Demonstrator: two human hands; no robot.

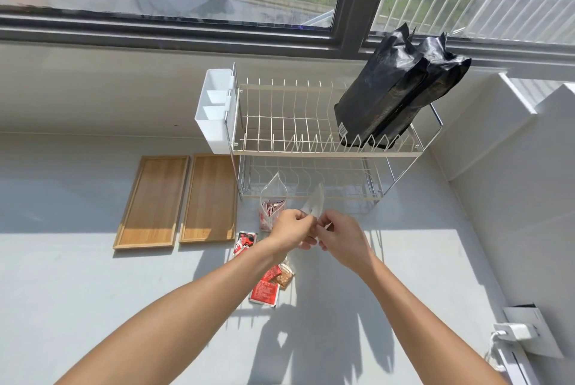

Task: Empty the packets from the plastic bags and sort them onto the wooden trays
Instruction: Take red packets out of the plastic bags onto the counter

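My left hand [291, 230] and my right hand [340, 237] both pinch a clear plastic bag [314, 205] held up above the counter; its contents are hard to see. Behind them a second clear bag [271, 198] stands open with red and white packets inside. Loose packets lie on the counter below my hands: a red and black one [244, 241], a red one [264, 293] and a brown one [285, 275]. Two bare wooden trays, one on the left [152, 201] and one on the right [210, 198], lie side by side to the left.
A two-tier white wire dish rack [311, 135] stands behind the bags, with a white cutlery holder [214, 111] on its left end and black pouches [398, 89] on its top tier. A white charger and box [522, 328] sit at the right edge. A window runs along the back.
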